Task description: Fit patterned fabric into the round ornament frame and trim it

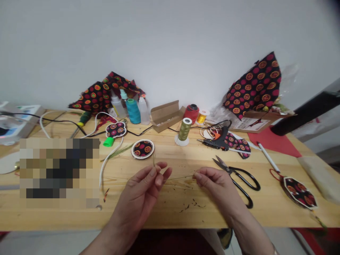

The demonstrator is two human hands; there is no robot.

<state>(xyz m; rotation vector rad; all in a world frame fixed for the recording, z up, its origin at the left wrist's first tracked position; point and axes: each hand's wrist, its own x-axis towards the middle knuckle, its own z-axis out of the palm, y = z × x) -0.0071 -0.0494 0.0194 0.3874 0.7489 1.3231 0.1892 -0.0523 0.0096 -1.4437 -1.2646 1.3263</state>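
A thin green thread (pixel 183 176) spans the centre of the frame, one part pinched between thumb and fingers of the left hand (pixel 148 180), another in the right hand's (pixel 214 180) fingertips; so fine a strand could slip out if either pinch eased, or snap under a hard pull. Below it lie dark scraps (pixel 193 203), which could cling if it sagged, and at right the scissors (pixel 230 170) gape just beside the right hand, where a careless sideways sweep might catch the blades.
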